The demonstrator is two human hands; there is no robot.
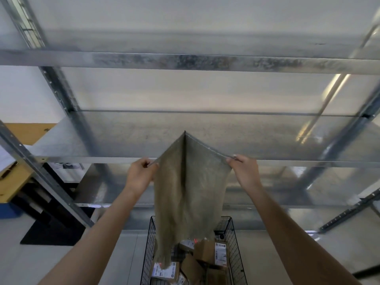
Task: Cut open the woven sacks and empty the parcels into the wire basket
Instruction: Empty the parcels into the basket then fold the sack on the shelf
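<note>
The left hand point(139, 173) and right hand point(242, 171) each pinch an upper edge of the limp, coarse-woven tan sack point(189, 192). It hangs over the black wire basket point(233, 245) at 6 o'clock, which holds brown cardboard parcels point(206, 254). Dull steel shelves point(185, 60) fill 12 o'clock, above a pale floor point(123, 249).

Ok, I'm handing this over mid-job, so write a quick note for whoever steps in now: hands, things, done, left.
Left hand: pinches one top corner of the woven sack.
Right hand: pinches the other corner.
Sack hangs limp, lower end dipping into the wire basket, in front of metal shelving.
Done: parcels lie in the basket; sack looks empty.
Left: set the sack aside; no other sacks in view.
</note>
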